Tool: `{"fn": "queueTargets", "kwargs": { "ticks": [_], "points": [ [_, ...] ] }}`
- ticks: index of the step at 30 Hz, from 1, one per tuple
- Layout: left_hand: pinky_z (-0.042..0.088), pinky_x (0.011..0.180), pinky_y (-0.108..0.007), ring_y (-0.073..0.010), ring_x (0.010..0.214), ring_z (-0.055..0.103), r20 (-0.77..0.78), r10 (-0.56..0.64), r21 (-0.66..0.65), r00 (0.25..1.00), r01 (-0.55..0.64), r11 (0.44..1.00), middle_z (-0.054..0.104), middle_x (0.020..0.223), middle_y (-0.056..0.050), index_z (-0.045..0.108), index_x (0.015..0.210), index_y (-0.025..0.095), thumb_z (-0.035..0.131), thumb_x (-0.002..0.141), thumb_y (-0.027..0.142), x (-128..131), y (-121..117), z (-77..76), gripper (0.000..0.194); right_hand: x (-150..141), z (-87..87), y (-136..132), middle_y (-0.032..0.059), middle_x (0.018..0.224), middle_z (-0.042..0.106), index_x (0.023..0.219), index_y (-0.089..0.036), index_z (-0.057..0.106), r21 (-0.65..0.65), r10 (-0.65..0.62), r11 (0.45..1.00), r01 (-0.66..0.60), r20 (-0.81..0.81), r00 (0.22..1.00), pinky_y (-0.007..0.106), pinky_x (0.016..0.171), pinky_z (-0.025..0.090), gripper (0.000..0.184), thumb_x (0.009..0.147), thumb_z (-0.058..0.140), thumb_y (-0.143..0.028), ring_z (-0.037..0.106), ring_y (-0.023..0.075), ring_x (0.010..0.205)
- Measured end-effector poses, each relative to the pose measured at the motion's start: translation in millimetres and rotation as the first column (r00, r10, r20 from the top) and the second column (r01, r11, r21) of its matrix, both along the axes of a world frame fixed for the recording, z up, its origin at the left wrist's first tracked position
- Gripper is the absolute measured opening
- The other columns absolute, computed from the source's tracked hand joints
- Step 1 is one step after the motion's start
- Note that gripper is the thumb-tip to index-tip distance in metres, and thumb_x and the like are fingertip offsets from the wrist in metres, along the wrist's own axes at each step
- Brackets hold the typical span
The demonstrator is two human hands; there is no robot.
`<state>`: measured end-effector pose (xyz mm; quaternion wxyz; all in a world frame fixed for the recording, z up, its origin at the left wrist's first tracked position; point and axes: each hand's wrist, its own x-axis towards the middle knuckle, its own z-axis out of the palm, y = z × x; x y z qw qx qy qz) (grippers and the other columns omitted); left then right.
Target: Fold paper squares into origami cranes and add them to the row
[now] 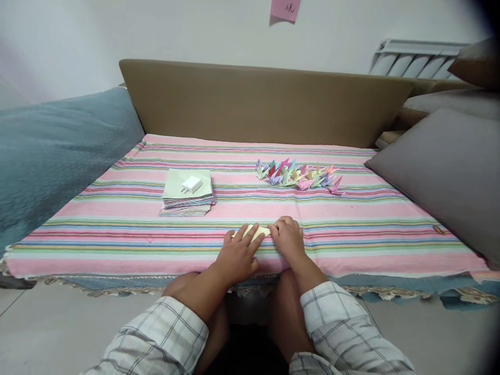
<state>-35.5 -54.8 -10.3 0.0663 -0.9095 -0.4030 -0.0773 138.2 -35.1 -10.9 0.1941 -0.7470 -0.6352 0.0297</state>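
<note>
A folded piece of pale yellow paper [255, 229] lies on the striped cloth [128, 229] near the seat's front edge. My left hand [239, 255] rests on it with the fingers spread flat, covering part of it. At the paper's right end, my right hand [288, 238] has its fingers curled, the thumb and fingertips closed on the tip. Beyond my hands, to the right, several colourful folded paper cranes [291, 176] sit in rows. A stack of square paper sheets [183, 205] stands to the left, with a white plug adapter [191, 184] on top.
The sofa's brown backrest [265, 104] rises behind the cloth. A blue-covered armrest [70, 151] is at the left, and a grey cushion [441, 177] leans at the right. A pink note [285, 9] and a white radiator [414, 60] are on the wall.
</note>
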Motion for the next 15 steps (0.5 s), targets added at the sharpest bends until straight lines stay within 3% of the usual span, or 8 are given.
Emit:
{"fn": "queueTargets", "kwargs": {
  "ticks": [6,10,12,15],
  "points": [
    [0.029,0.1,-0.052,-0.029,0.135,0.026,0.009,-0.012,-0.012,1.0,0.012,1.0,0.032,0.148,-0.005,0.035,0.139,0.026,0.049,0.078,0.034,-0.3,0.4,-1.4,0.063,2.2,-4.6,1.1,0.0076,0.096,0.061,0.076,-0.019,0.062,0.081,0.011,0.997,-0.009,-0.027,1.0,0.034,0.078,0.038,0.024,0.086,0.051,-0.037,0.051,0.022,0.09],
    [0.02,0.105,-0.058,-0.0292,0.135,0.027,0.038,-0.022,-0.02,0.999,0.023,1.0,0.034,0.147,-0.007,0.034,0.139,0.025,0.049,0.079,0.033,-0.1,0.2,-1.7,0.062,9.6,-7.6,-5.6,0.0117,0.101,0.062,0.103,-0.015,0.058,0.307,0.087,0.952,-0.018,-0.212,0.973,0.036,0.086,0.041,0.028,0.09,0.041,-0.033,0.054,0.022,0.096],
    [0.014,0.106,-0.061,-0.0301,0.134,0.028,0.047,-0.028,-0.024,0.998,0.029,0.999,0.035,0.146,-0.008,0.034,0.139,0.025,0.049,0.079,0.033,-0.3,-0.2,-1.2,0.062,11.0,-8.4,-16.2,0.0137,0.117,0.059,0.12,-0.014,0.049,0.386,0.231,0.91,-0.154,-0.162,0.959,0.04,0.096,0.036,0.037,0.092,0.035,-0.032,0.052,0.0227,0.11],
    [0.011,0.107,-0.062,-0.0306,0.135,0.027,0.047,-0.03,-0.033,0.998,0.032,0.999,0.034,0.147,-0.008,0.033,0.14,0.025,0.049,0.08,0.034,-1.0,-0.2,-0.2,0.062,8.1,-9.8,-35.3,0.0129,0.132,0.051,0.138,-0.016,0.032,0.306,0.492,0.82,-0.483,0.052,0.869,0.048,0.109,0.017,0.048,0.094,0.033,-0.034,0.041,0.0226,0.126]
  ]
}}
